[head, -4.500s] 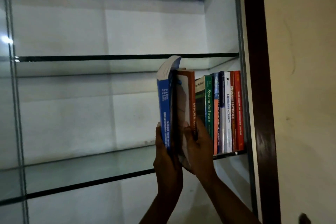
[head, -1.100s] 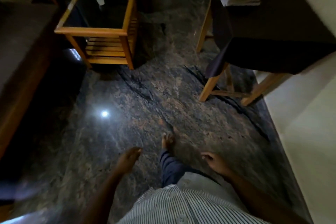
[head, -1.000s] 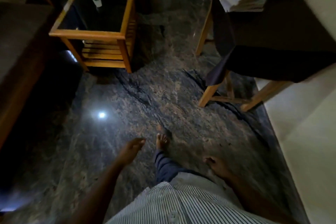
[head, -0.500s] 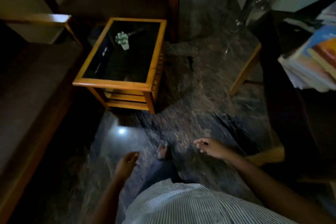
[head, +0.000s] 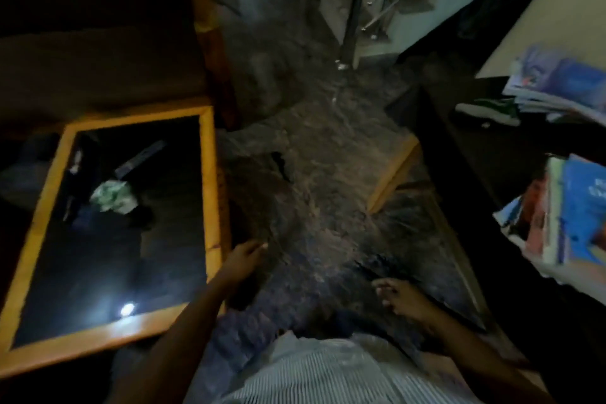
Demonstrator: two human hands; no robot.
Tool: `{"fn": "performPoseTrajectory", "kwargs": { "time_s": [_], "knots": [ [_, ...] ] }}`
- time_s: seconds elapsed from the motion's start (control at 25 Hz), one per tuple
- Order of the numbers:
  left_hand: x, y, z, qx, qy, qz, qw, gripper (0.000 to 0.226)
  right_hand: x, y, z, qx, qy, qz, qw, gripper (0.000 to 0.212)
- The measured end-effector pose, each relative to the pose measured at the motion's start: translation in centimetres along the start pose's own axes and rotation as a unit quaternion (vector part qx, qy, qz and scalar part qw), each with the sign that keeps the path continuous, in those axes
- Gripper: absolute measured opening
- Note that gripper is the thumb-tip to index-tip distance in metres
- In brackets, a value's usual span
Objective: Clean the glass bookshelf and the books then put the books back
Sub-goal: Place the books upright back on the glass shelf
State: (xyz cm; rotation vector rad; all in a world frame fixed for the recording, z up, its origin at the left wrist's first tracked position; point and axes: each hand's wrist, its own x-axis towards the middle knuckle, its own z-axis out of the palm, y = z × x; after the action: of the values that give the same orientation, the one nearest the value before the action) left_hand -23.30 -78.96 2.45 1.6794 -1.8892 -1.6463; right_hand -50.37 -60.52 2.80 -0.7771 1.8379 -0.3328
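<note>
Piles of books lie on a dark table (head: 485, 154) at the right: a near stack with a blue cover (head: 564, 220) and a farther stack (head: 557, 85) by the wall. My left hand (head: 244, 259) hangs over the dark floor beside a coffee table, fingers relaxed, holding nothing. My right hand (head: 401, 297) is low in the middle, fingers loosely spread, empty, well short of the near book stack. The glass bookshelf is out of view.
A wooden-framed, glass-topped coffee table (head: 210, 193) stands at the left with a small green-white thing (head: 113, 197) on it. A dark sofa (head: 98, 69) lies behind. A staircase railing (head: 355, 6) rises ahead. Marble floor (head: 321, 174) runs between the tables.
Earlier both hands slid books onto the glass shelf. Since then the view has turned to the room; in the last second it has swung right, bringing the book piles closer.
</note>
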Motion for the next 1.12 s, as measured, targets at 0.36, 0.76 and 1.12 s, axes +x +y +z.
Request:
{"fn": "performPoseTrajectory", "kwargs": {
  "time_s": [0.36, 0.76, 1.12],
  "knots": [
    [23.5, 29.1, 4.7, -0.032, -0.148, 0.198, 0.969, 0.026, 8.1, -13.4, -20.0, 0.266, 0.239, -0.071, 0.931, 0.020],
    [39.1, 49.1, 15.3, 0.001, -0.298, 0.246, 0.922, 0.025, 16.9, -16.6, -44.1, 0.125, 0.549, -0.042, 0.825, 0.027],
    [51.4, 63.2, 29.2, 0.068, -0.450, 0.253, 0.854, 0.013, 29.3, -10.2, -57.3, 0.019, 0.560, 0.253, 0.788, 0.073]
  ]
}}
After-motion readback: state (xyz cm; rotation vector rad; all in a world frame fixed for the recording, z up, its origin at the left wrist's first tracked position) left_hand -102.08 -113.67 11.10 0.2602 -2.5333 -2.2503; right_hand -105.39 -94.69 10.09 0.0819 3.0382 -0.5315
